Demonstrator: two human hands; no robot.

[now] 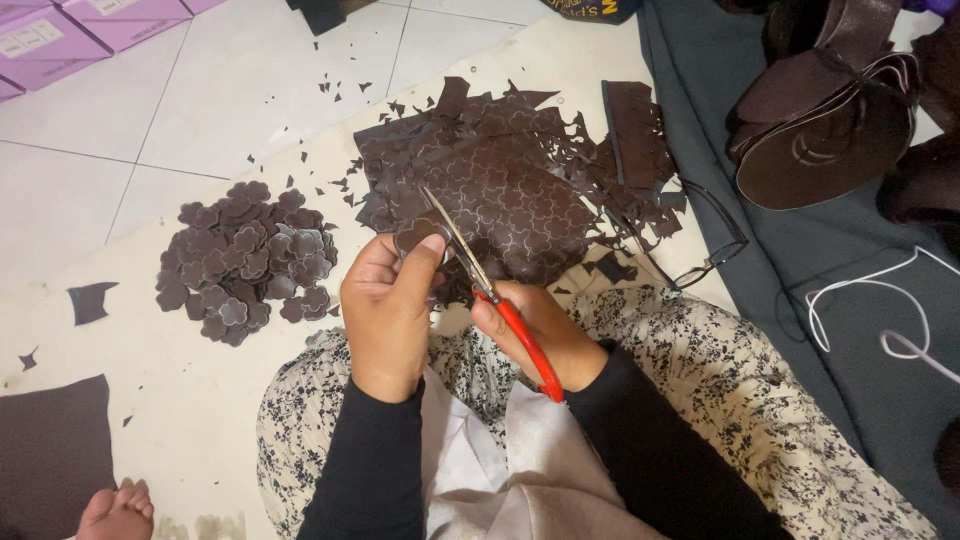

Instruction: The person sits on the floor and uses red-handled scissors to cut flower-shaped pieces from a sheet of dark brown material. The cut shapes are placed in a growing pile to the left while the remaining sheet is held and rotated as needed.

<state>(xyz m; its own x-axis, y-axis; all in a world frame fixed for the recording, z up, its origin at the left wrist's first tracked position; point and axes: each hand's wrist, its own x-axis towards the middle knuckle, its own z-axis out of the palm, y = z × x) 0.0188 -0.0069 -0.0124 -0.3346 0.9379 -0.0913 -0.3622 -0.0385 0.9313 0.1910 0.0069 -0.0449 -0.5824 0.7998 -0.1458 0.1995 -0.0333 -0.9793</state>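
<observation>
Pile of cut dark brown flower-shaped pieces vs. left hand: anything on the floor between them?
Nothing: in the head view, bare cream floor mat separates the pile of dark brown flower-shaped cutouts from the left hand.

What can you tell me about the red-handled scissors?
The red-handled scissors have slim silver metal blades and glossy red plastic handle loops. The right hand grips the handles, fingers through the loops. The blades are parted, pointing up and away toward the dark brown cut-out sheet, biting a small dark brown piece pinched in the left hand.
</observation>
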